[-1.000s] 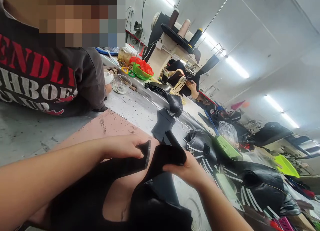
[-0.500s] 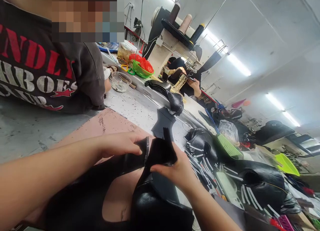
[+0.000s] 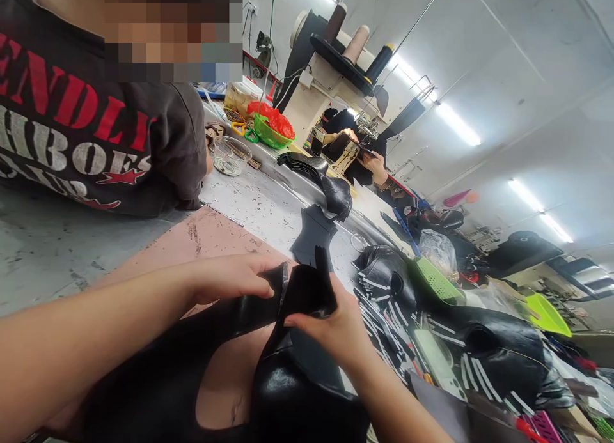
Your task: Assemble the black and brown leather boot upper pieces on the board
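Observation:
A black leather piece (image 3: 307, 385) with a curved cut-out spreads across the pink board in front of me. My left hand (image 3: 244, 278) pinches one strip of it near a narrow greyish edge, thumb on top, other fingers hidden underneath. My right hand (image 3: 330, 321) is closed on the folded dark flap beside that edge, its thumb pressing on the near side and its fingers behind. Between the hands the two leather edges lie close together, and I cannot tell whether they are joined. Just beyond, a dark flat cut piece (image 3: 311, 232) rests on the table.
Pink board (image 3: 192, 238) lies under the work. Black leather parts with white strips (image 3: 494, 347) are piled at the right, by a green basket (image 3: 439, 280). A clear plastic bowl (image 3: 231, 155) stands ahead. A person in a dark shirt (image 3: 105, 136) sits left; another person's hands work at a sewing machine (image 3: 345, 98).
The person at the left has shifted slightly to the right. My right thumb has slid slightly left along the flap; both hands otherwise keep their hold on the leather.

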Demonstrator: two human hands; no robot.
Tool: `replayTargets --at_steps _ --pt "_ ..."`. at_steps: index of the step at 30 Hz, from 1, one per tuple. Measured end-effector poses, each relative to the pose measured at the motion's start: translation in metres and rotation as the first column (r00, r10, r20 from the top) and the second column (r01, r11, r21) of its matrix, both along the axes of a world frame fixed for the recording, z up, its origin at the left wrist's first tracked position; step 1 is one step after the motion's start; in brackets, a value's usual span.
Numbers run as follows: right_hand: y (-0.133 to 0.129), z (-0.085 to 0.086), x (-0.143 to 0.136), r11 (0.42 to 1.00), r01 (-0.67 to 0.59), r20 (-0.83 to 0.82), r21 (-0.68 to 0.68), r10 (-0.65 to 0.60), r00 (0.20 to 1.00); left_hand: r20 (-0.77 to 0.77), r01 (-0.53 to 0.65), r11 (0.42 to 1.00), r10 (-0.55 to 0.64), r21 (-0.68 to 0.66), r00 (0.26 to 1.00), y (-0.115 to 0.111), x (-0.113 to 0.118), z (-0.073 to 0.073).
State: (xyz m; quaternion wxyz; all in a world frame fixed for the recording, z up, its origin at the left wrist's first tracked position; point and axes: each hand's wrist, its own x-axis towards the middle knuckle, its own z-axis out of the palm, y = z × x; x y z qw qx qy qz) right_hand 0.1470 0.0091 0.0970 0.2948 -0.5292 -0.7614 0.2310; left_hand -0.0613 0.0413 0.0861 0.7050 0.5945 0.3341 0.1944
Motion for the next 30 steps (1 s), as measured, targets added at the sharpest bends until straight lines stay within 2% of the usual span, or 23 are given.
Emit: replayTargets --at_steps 4,8,16,20,22,24,28,30 --pt "-0.001 -0.001 -0.004 0.999 0.027 -0.006 -0.024 -0.027 1.000 -0.027 -0.024 0.999 0.025 0.026 0.999 0.001 0.000 -0.005" --pt "-0.002 -0.001 -0.008 0.996 0.080 0.034 -0.026 -0.079 0.996 -0.043 -0.044 0.999 0.044 0.002 0.998 -0.002 0.002 -0.003" --pt "-0.001 -0.003 -0.003 0.998 0.046 0.089 -0.041 -0.042 0.995 -0.053 -0.085 0.993 0.081 -0.084 0.995 -0.008 0.004 0.003" --pt "0.000 -0.003 -0.003 0.999 0.024 0.081 -0.048 -0.020 0.997 -0.059 -0.075 0.995 0.070 -0.069 0.996 -0.010 0.003 0.004" --pt "0.001 -0.001 -0.004 0.998 0.032 0.089 -0.053 -0.027 0.996 -0.073 -0.067 0.997 0.065 -0.028 0.995 -0.010 0.003 0.007" --pt "0.001 0.001 -0.005 0.998 0.035 0.113 -0.054 -0.029 0.993 -0.083 -0.049 0.996 0.055 0.071 0.995 -0.010 0.003 0.010" --pt "-0.002 0.004 -0.009 0.998 0.020 0.161 -0.056 -0.011 0.987 -0.039 0.001 0.947 0.013 0.321 0.999 -0.009 0.007 0.010" --pt "-0.003 0.005 -0.011 0.998 0.035 0.180 -0.054 -0.025 0.983 -0.007 -0.023 0.934 0.027 0.356 1.000 -0.007 0.011 0.008"
